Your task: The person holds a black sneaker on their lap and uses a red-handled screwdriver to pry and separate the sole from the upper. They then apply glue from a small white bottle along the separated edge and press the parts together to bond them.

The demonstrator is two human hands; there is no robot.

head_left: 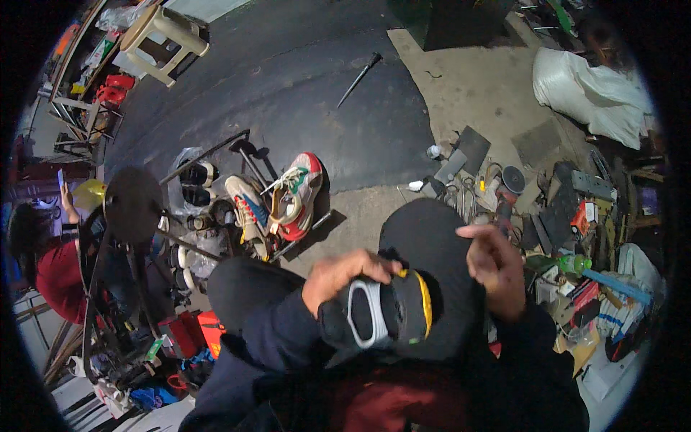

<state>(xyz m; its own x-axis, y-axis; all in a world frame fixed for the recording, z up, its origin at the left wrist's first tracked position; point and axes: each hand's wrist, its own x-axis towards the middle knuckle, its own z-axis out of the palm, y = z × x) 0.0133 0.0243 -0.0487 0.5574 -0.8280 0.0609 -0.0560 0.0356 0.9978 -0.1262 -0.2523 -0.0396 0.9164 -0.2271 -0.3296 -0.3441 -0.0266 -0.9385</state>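
In the head view, a black shoe (381, 313) with a white side panel and yellow lining is held on the lap, against the black trousers (425, 245). The left hand (345, 277) is closed over the shoe's upper edge, fingers curled around it. The right hand (493, 266) is raised just right of the shoe, apart from it, fingers loosely bent with the forefinger pointing left; nothing is seen in its grip. A pair of colourful sneakers (284, 201) is lying on the floor ahead. An angle grinder (507, 189) is lying among tools at the right.
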